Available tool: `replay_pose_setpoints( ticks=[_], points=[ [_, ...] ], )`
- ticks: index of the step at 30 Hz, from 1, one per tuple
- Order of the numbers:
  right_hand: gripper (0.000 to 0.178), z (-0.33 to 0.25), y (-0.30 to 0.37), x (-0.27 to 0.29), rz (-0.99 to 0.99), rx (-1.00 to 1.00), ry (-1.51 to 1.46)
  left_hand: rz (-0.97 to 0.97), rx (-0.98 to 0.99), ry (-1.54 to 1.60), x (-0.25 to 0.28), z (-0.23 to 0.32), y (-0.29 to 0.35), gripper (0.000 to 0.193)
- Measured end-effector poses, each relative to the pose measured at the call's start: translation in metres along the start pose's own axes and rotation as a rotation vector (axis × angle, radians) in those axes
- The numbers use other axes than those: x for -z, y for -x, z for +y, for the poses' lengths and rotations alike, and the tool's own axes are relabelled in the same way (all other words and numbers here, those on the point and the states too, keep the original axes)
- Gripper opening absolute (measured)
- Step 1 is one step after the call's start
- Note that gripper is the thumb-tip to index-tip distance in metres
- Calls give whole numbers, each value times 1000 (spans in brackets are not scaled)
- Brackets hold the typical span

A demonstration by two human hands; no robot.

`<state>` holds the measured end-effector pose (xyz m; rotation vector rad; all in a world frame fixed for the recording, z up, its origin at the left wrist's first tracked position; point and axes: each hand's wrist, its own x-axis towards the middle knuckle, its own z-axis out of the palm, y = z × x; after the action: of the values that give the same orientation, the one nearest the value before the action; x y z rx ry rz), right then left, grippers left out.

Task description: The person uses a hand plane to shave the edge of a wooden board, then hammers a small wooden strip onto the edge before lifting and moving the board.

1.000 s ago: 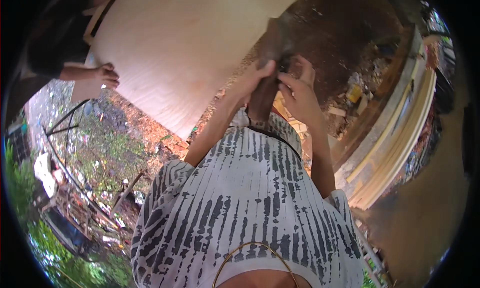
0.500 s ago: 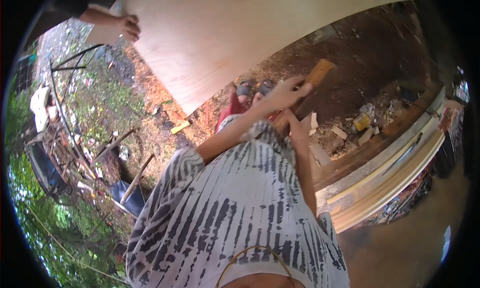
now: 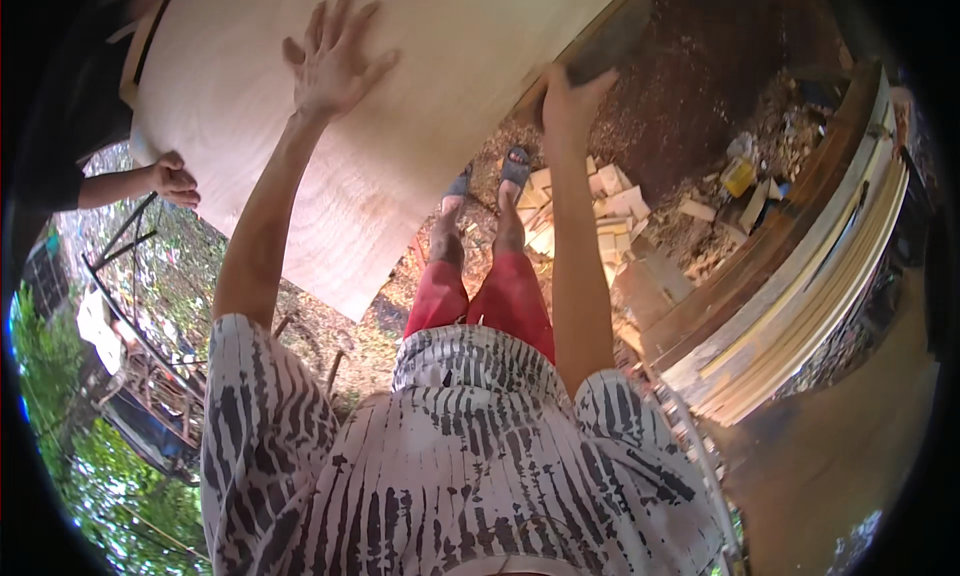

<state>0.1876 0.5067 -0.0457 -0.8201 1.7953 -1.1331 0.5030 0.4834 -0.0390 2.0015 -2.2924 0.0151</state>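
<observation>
My left hand (image 3: 338,66) is open, fingers spread, over the pale plywood sheet (image 3: 440,86); whether the palm presses on it I cannot tell. At the sheet's right edge, my right hand (image 3: 572,111) is raised around the near part of a brown wooden board (image 3: 590,38). Thumb and forefinger stand on either side of that board, while the other fingers are hidden. The board runs along the sheet's edge, partly under it. Another person's hand (image 3: 175,181) is beside the sheet's left edge.
Several wood offcuts (image 3: 622,204) lie on the ground by my feet. At right, long boards and strips (image 3: 800,296) are stacked near a yellow container (image 3: 738,178). A dark metal frame (image 3: 125,238) stands at left, with greenery behind.
My left hand has let go of the board and moved up-left over the sheet. The board has shifted to the sheet's right edge with my right hand. The other person's hand has moved down-left.
</observation>
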Motion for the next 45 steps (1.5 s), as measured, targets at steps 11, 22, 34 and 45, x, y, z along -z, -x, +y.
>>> replay_pose_setpoints(
  ticks=[11, 22, 34, 45],
  points=[
    [108, 39, 191, -18, -107, -245, -63, -145, 67, 80, 26, 21, 4, 83],
    [103, 29, 141, -21, -37, -182, 40, -154, 98, 31, 17, 25, 0, 82],
    [110, 16, 19, -10, 18, 31, 45, -121, 73, 46, 16, 24, 0, 83],
    [111, 42, 74, -10, 40, 6, 152, -108, 74, 44, 9, 22, 2, 81]
  ],
)
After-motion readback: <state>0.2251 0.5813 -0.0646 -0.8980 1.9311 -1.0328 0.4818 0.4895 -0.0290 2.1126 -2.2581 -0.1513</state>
